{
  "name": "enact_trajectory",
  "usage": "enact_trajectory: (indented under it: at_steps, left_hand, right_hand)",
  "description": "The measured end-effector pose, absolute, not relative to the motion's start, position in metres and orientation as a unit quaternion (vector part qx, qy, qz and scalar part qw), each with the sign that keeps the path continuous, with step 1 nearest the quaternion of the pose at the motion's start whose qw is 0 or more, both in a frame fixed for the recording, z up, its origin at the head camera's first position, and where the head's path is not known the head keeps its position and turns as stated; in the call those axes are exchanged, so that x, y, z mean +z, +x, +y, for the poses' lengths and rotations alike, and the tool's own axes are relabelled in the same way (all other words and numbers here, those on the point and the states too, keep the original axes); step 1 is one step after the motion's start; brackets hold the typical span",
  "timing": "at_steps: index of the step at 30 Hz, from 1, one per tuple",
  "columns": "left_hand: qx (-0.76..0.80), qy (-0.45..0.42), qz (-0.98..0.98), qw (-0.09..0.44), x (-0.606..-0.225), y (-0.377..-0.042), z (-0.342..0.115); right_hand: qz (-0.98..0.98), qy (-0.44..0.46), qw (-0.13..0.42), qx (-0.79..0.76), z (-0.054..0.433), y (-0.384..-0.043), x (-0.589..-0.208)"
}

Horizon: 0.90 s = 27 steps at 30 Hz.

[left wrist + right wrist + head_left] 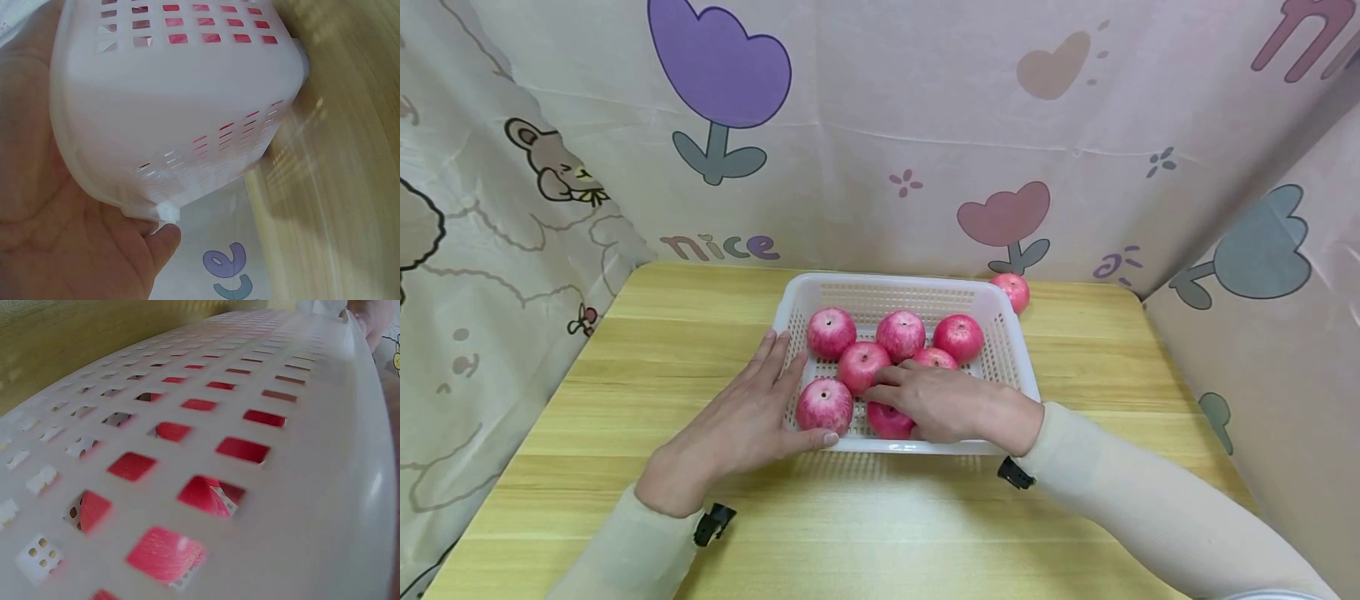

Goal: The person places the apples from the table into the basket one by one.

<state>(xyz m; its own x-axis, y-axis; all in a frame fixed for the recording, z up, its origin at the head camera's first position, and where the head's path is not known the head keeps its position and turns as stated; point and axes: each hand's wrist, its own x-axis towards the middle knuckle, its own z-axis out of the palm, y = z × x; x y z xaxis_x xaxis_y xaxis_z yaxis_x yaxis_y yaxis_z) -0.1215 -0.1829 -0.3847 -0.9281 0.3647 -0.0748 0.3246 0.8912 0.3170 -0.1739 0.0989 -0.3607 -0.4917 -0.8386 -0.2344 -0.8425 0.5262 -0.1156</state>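
Observation:
A white plastic basket (910,447) with a lattice of holes holds several red apples, among them a streaked apple (824,407) at the front left and another apple (958,337) at the back right. My left hand (741,425) rests along the basket's left rim, fingers straight, thumb on the front rim. Inside the basket, my right hand (943,404) has its fingers curled over an apple (889,422) near the front wall, partly hiding it. In the right wrist view the basket wall (300,506) covers that hand's fingers; red shows through the holes.
One apple (1012,292) sits on the table outside the basket, by its back right corner. The wooden table (647,367) meets a printed cloth backdrop (865,108) at the rear, with cloth on both sides too.

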Motion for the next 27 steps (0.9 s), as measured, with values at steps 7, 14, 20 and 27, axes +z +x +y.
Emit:
enact_trajectory:
  at_steps: [7, 14, 20, 27]
  left_hand:
    - [0.154, 0.176, 0.970, 0.067, -0.385, -0.122, -0.183]
    - [0.159, 0.173, 0.970, 0.071, -0.385, -0.123, -0.183]
    - [0.158, 0.169, 0.970, 0.073, -0.386, -0.122, -0.183]
    - [0.159, 0.172, 0.970, 0.071, -0.388, -0.122, -0.183]
  right_hand:
    - [0.870, -0.473, 0.134, -0.011, 0.104, -0.174, -0.357]
    - [0.885, -0.450, 0.114, -0.043, 0.114, -0.173, -0.347]
    - [0.899, -0.427, 0.087, -0.053, 0.128, -0.173, -0.338]
    - [0.911, -0.405, 0.030, -0.076, 0.148, -0.177, -0.335]
